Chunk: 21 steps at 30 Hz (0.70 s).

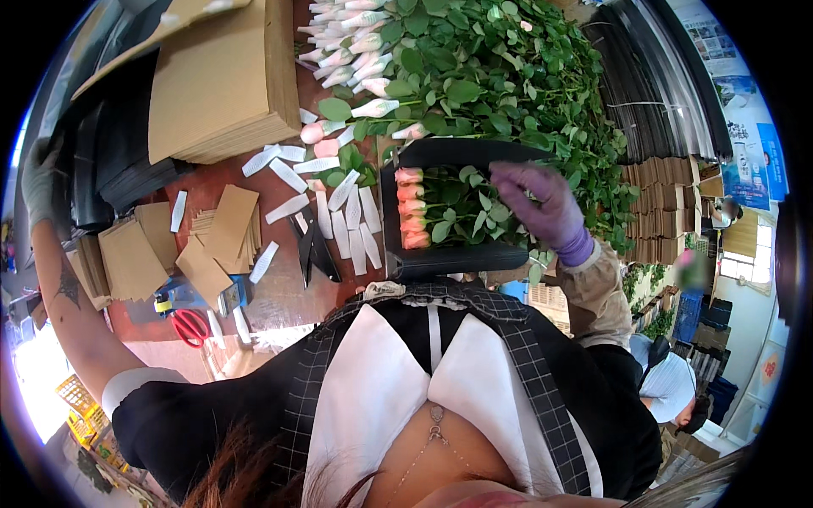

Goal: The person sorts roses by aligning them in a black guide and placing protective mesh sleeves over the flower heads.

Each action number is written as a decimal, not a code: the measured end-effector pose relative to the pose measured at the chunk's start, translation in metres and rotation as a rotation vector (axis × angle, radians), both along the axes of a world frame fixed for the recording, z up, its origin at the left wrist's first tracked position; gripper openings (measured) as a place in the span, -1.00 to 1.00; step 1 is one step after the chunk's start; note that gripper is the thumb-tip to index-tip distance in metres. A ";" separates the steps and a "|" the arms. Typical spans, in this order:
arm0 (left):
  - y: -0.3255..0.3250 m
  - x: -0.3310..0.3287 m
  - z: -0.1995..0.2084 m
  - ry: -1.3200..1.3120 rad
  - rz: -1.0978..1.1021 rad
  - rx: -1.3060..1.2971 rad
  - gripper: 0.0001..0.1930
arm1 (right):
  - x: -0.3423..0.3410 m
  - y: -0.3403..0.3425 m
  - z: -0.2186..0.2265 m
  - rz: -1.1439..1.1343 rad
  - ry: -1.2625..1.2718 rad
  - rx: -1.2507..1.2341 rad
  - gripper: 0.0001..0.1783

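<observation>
Peach roses [412,209] are lying in black wrap [461,262] on table [284,292], R hand [542,201] hovering half-open by their leaves [474,203], prob. gripping nothing; L hand [42,182] is resting by black sheets [131,175], grip unclear. Best be keeping heads level, w/o crushing petals. Nearby, red scissors [190,328] & white sleeves [288,208] are cluttering L side; farther, leafy stems [474,85] are crowding the wrap's far edge.
</observation>
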<state>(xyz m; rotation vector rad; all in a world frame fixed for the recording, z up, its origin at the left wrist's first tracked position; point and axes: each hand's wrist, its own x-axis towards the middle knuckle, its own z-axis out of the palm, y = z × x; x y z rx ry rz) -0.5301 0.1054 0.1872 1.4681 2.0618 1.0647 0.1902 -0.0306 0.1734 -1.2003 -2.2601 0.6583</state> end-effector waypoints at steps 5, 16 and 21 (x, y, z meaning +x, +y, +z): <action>-0.009 0.037 -0.065 0.685 -0.477 -0.091 -0.72 | -0.013 -0.002 -0.002 -0.062 -0.124 -0.060 -0.77; -0.008 -0.008 -0.101 0.885 -0.629 -0.199 -0.56 | 0.007 -0.014 -0.025 -0.007 -0.048 -0.163 -0.73; 0.014 -0.008 -0.105 1.065 -0.621 -0.174 -0.66 | 0.020 -0.028 -0.033 0.016 -0.061 -0.147 -0.70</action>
